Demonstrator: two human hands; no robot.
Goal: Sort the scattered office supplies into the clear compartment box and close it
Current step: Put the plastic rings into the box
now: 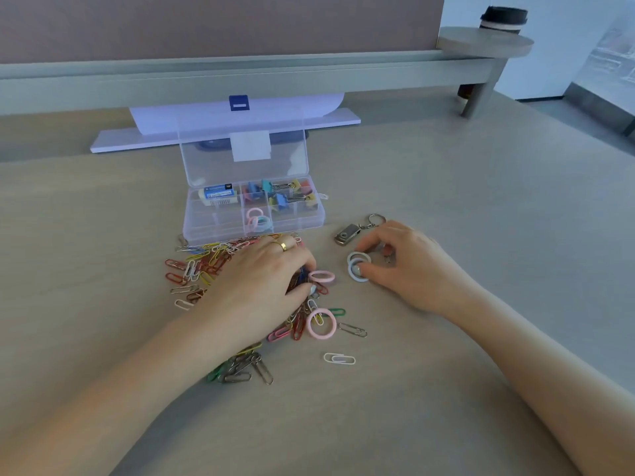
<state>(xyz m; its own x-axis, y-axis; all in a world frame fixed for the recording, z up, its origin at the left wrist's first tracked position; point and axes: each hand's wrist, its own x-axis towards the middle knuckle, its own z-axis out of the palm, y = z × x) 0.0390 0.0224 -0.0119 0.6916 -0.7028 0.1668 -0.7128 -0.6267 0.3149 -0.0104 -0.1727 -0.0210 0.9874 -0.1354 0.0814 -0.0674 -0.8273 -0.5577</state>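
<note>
Head view: USB drive (347,234) beside right hand (405,266).

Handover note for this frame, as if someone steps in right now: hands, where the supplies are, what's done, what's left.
Left hand: on the paper clip pile, pinching a pink ring.
Right hand: fingers on two pale blue rings lying on the desk.
Box: open, lid up. Eraser, binder clips and some rings already in compartments.
Left: paper clips, another pink ring and USB stick on the desk; then close the box.
</note>
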